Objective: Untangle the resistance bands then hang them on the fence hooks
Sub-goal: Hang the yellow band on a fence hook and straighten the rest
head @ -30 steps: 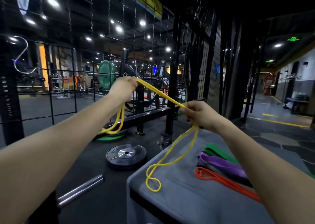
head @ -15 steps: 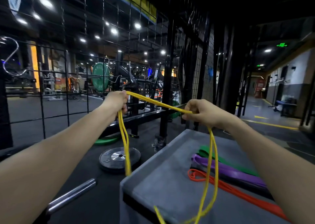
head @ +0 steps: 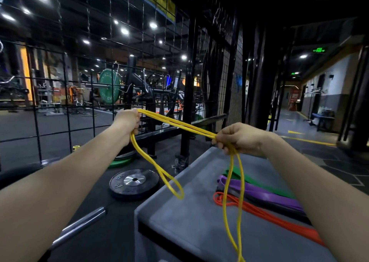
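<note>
Dim gym floor under ceiling spots, with a black wire fence (head: 95, 94) running across the back and a grey padded desk (head: 191, 218) in the foreground; everything below is placed relative to that desk. On its far right part lie three bands side by side, a green band (head: 253, 179) farthest back, a purple band (head: 265, 194) in front of it, and an orange band (head: 265, 215) nearest; they look loosely laid rather than knotted, though how far they overlap I cannot tell. Left of the desk on the floor sit a black weight plate (head: 134, 184) and a steel bar (head: 79, 226).

Judging by this, the task is early: none of the bands is seen hanging on the fence, and the yellow band (head: 177, 125) is only being sorted out; the three on the desk remain to be done.

Above the desk's far left corner, the left hand (head: 127, 122) is raised toward the fence, fist closed around the yellow band, from which one loop droops down to the desk's left edge. Over the desk's far edge, the right hand (head: 239, 138) is clenched on the same band, knuckles up; two strands stretch taut between the hands, and a long loop falls from the right hand across the desk and out of view below.
</note>
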`<state>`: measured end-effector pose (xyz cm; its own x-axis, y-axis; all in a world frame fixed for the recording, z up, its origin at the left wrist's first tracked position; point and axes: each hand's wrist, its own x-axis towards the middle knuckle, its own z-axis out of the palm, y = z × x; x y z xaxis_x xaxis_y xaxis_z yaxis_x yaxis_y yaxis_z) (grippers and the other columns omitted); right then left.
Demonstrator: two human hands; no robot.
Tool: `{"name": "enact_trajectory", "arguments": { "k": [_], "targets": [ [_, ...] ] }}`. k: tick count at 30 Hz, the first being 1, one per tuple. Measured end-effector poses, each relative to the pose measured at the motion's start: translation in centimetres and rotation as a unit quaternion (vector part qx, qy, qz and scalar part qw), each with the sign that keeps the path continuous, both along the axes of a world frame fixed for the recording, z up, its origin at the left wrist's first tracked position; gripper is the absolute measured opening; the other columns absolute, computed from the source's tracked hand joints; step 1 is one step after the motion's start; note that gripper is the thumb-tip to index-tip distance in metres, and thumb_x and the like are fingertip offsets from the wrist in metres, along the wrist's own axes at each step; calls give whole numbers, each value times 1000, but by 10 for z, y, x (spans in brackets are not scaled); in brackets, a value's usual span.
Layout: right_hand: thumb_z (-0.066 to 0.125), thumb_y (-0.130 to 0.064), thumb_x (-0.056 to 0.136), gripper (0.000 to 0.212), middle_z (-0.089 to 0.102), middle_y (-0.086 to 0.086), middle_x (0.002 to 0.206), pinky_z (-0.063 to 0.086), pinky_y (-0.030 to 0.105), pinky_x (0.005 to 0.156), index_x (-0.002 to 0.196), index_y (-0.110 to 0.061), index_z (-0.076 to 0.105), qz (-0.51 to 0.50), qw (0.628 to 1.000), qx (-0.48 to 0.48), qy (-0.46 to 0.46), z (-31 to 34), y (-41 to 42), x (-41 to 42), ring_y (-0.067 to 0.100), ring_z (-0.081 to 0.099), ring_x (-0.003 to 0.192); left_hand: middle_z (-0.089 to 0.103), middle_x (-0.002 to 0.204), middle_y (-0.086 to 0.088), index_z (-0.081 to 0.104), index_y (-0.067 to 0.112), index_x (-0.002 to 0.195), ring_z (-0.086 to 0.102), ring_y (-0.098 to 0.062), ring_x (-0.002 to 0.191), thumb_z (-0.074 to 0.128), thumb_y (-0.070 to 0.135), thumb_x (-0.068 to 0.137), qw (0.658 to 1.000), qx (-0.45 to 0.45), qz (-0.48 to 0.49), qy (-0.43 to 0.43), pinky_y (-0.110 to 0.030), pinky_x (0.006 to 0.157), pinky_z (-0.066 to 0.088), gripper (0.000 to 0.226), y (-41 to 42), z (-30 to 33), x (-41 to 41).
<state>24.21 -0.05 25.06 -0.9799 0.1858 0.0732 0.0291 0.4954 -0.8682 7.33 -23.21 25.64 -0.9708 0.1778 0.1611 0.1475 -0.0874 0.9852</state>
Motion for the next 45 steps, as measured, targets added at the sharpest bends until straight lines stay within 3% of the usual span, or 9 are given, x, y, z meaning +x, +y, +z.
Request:
{"name": "enact_trajectory", "arguments": {
  "k": [6,10,18,20,23,27,31,36,45],
  "targets": [
    [45,-14,97,25,62,1,64,50,27,70,80,-10,63,14,995,-85,54,1,-8,4,13,58,62,33,49,2,38,15,64,26,-9,35,28,21,102,996,-79,-33,-15,-16,38,22,40,4,-32,-2],
    [42,-19,98,29,52,-3,54,49,21,55,79,-8,62,-11,991,-120,64,0,-6,7,9,48,48,33,59,1,41,15,66,27,-10,47,28,20,102,987,-140,-78,-4,-12,34,27,38,7,-57,-2],
    [37,-21,100,33,39,-5,56,32,19,49,77,-11,57,-1,992,-103,68,2,-4,16,6,31,47,56,91,-8,59,6,95,52,-23,86,33,21,101,901,-400,-136,98,-29,79,40,30,22,-70,13],
    [37,-21,100,34,39,-6,55,33,17,47,76,-11,58,3,993,-96,67,3,-6,15,5,32,45,51,93,-6,56,14,94,45,-16,90,34,29,101,924,-320,-148,149,-28,78,34,27,32,-58,26],
    [38,-21,100,35,41,-7,51,32,17,46,74,-12,58,10,996,-74,56,3,-13,12,5,32,44,49,119,4,49,16,127,44,-11,115,35,37,99,942,-157,-213,208,-27,98,31,38,57,-33,58],
    [40,-18,99,35,42,-5,52,31,19,48,69,-11,56,5,997,-63,51,1,-18,13,5,32,43,59,99,3,55,13,106,55,-11,96,35,30,99,891,-180,-324,261,-34,100,42,27,82,-27,94],
    [45,-21,98,38,46,-4,52,40,15,44,64,-15,61,-8,999,-39,30,-1,-15,24,5,37,43,52,80,-1,54,10,91,45,-7,64,35,26,101,903,-184,-299,248,-42,84,53,26,94,-36,91],
    [47,-17,96,24,54,-4,53,48,16,49,79,-8,61,3,996,-74,42,0,-12,32,6,49,46,34,68,1,48,15,79,33,-8,57,32,24,102,951,-77,-243,178,-25,62,46,29,87,-19,85],
    [49,-16,96,18,63,3,72,54,20,60,89,-7,63,-4,999,1,40,5,-22,24,11,61,63,32,66,4,45,16,78,27,-8,51,29,26,103,942,-112,-268,166,-22,55,36,31,73,-26,76]
  ]
}}
